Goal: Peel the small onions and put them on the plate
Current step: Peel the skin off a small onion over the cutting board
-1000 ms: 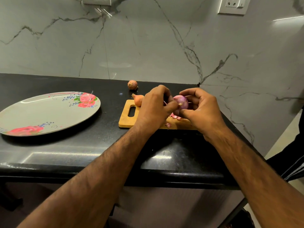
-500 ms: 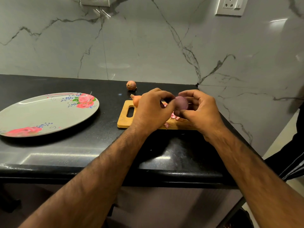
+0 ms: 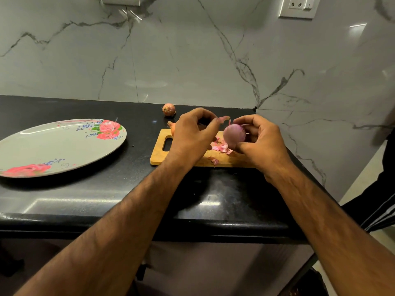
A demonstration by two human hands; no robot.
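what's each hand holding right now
Left hand: pinches a scrap of onion skin.
Right hand: grips the purple onion above the cutting board.

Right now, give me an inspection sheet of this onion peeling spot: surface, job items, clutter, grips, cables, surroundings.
Surface: glossy black counter with a wooden cutting board.
Job's things: peeled onion above the board; unpeeled onion on the counter behind; second onion partly hidden by the left hand; floral plate at left, no onions seen on it.
Clutter: pink peel scraps on the board.
Grips: left hand pinches a peel strip; right hand holds the peeled onion.
Cables: nothing seen.
Surroundings: marble wall, wall socket.
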